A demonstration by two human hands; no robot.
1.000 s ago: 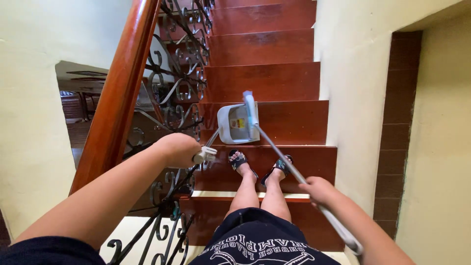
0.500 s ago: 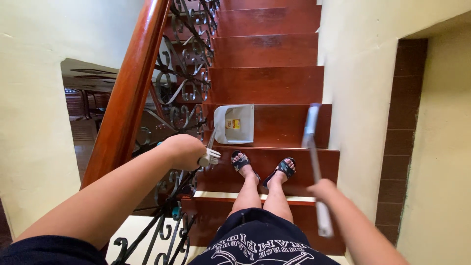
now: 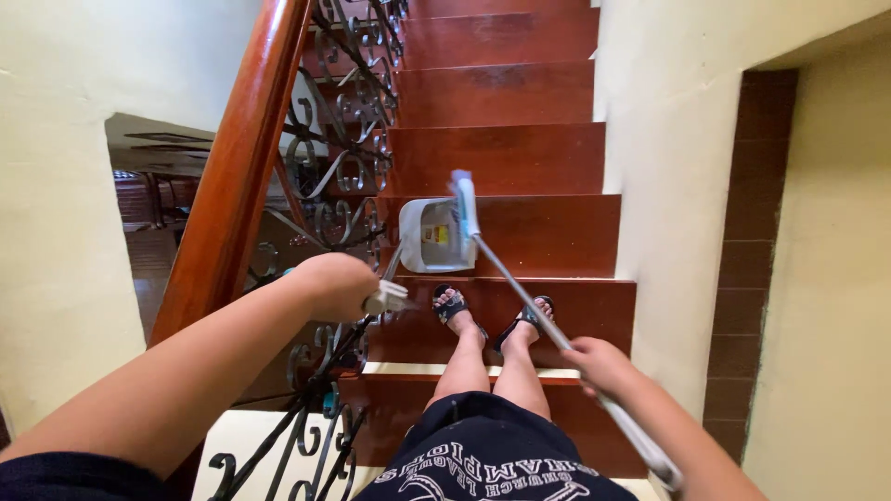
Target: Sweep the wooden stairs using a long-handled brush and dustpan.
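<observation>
I stand on a red-brown staircase, looking down the steps. My left hand (image 3: pixel 336 286) grips the handle of a grey dustpan (image 3: pixel 429 236), which rests tilted on the step (image 3: pixel 548 232) below my sandalled feet (image 3: pixel 490 314). My right hand (image 3: pixel 599 364) is closed around the metal pole of a broom (image 3: pixel 520 297). The pole runs up and left across my legs, and its light blue head (image 3: pixel 464 206) sits at the dustpan's right edge.
A wooden handrail (image 3: pixel 249 148) with black wrought-iron scrollwork (image 3: pixel 348 121) borders the stairs on the left. A cream wall (image 3: pixel 682 158) closes the right side, with a brown-framed doorway (image 3: pixel 752 260) beyond. More steps descend ahead.
The broom head swung right, away from the dustpan, then came back left against the pan's right edge. My left hand and the dustpan stayed nearly still.
</observation>
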